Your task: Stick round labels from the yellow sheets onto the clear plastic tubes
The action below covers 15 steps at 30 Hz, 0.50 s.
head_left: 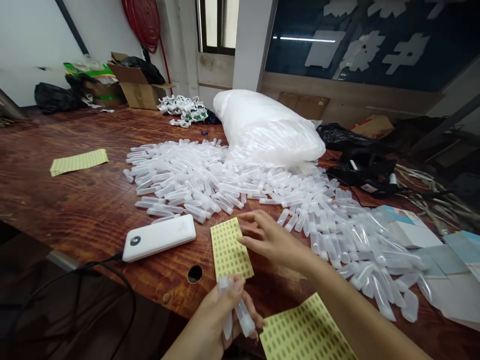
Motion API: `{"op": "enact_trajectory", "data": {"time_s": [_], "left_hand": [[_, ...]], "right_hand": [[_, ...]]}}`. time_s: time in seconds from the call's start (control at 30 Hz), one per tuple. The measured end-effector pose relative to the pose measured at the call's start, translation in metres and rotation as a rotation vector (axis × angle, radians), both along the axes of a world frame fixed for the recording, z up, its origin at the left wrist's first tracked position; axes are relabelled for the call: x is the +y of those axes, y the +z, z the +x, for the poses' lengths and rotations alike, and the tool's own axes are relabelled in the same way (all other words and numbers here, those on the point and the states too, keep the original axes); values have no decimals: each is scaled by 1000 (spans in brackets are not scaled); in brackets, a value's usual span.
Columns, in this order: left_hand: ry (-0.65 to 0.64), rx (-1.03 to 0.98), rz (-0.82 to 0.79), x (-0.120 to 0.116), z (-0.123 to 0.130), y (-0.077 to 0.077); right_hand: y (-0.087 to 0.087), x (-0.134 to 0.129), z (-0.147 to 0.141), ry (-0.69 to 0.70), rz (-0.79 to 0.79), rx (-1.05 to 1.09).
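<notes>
Two translucent plastic tubes (pixel 242 312) are held in my left hand (pixel 221 315), low in the middle of the head view. My right hand (pixel 273 240) reaches in from the right, its fingers apart at the right edge of a yellow sticker sheet (pixel 229 247) with rows of small dark marks. The sheet's lower end lies just behind my left hand. A second yellow sticker sheet (pixel 307 332) is partly under my right forearm. Beyond both hands a large pile of similar tubes (pixel 187 175) spreads over the wooden table.
A white power bank (pixel 159 237) with a black cable lies left of the sheet, near a round hole (pixel 194 274) in the table. Behind the pile sits a big white plastic bag (pixel 266 130). Another yellow sheet (pixel 79 161) lies far left; clear packets (pixel 375 285) lie right.
</notes>
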<state>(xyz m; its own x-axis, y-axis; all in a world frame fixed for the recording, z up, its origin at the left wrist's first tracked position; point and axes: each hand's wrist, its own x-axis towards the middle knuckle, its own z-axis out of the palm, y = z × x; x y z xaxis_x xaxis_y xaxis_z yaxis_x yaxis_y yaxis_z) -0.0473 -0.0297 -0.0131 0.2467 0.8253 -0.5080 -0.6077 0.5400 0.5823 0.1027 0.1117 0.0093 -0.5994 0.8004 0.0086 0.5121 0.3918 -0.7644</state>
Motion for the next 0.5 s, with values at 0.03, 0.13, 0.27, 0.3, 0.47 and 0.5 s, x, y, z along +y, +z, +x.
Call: {"op": "enact_trajectory", "data": {"time_s": [0.03,0.13,0.27,0.3,0.47,0.5], "left_hand": [[17,-20,-35,1,-3,-2],[36,-62,-81,4,-7,-6],[7,-86,-75,8,-6,-11],[-3,-83,-67,7,-7,-12],[-176,6,58,-6,-17,-12],[-279,106,168,-9,-19,-12]], "right_hand": [[3,13,-13,55,-10,-52],[10,38,-48,167,-50,-205],[15,45,-68,225,-144,-335],[17,45,-66,221,-175,-340],[22,26,-11,12,-303,-90],[22,17,7,-72,-323,0]]}}
